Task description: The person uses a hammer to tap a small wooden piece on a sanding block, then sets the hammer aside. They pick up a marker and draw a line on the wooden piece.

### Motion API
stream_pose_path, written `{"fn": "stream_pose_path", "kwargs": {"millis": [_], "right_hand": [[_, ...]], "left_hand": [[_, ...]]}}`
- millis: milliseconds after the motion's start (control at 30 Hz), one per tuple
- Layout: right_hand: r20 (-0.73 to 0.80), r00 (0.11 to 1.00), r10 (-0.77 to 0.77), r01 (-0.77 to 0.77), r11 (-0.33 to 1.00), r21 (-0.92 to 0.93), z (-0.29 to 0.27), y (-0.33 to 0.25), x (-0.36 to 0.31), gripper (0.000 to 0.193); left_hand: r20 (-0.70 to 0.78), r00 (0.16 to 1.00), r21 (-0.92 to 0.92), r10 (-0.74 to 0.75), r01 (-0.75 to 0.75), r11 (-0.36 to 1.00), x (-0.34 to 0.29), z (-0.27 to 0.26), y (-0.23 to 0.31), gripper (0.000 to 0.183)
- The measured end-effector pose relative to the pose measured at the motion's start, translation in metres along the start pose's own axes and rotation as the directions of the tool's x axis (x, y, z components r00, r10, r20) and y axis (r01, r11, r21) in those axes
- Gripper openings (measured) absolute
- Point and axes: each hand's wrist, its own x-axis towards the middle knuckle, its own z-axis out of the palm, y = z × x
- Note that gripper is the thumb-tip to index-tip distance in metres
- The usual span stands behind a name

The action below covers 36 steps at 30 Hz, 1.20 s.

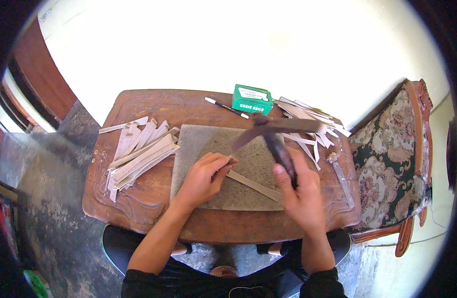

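My right hand grips the dark handle of a hammer. The hammer is raised over the grey mat, its head slightly smeared by motion. On the grey mat, my left hand is closed in a pinch at the near-left end of a thin tan strip. Whatever small thing sits between those fingertips is too small to make out. The strip runs slantwise toward the right hand, which covers its far end.
Pale strips are heaped left of the mat, and more strips lie at the back right. Behind the mat are a green box and a marker pen. A clear plastic bag lies at right, near a floral chair.
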Motion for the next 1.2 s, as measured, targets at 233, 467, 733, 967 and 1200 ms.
{"fn": "stream_pose_path", "kwargs": {"millis": [233,467,733,967,1200], "right_hand": [[0.097,0.983,0.157,-0.176,0.951,0.253,0.015,0.021,0.000,0.031],[0.239,0.885,0.400,-0.450,0.603,0.659,0.070,0.076,-0.005,0.034],[0.242,0.875,0.420,-0.463,0.576,0.674,0.075,0.076,-0.006,0.031],[0.235,0.888,0.396,-0.441,0.589,0.677,0.075,0.076,-0.006,0.033],[0.246,0.888,0.390,-0.444,0.579,0.685,0.075,0.077,-0.006,0.033]], "left_hand": [[-0.047,0.999,-0.032,0.026,-0.028,0.999,-0.003,0.001,-0.008,0.015],[0.072,0.912,-0.200,-0.404,0.410,0.890,0.003,-0.004,-0.009,0.016],[0.027,0.946,-0.320,-0.323,0.315,0.894,-0.001,0.000,-0.019,0.017],[0.052,0.952,-0.311,-0.301,0.302,0.901,0.000,-0.002,-0.013,0.017],[0.063,0.946,-0.295,-0.319,0.323,0.899,0.000,-0.002,-0.012,0.017]]}}
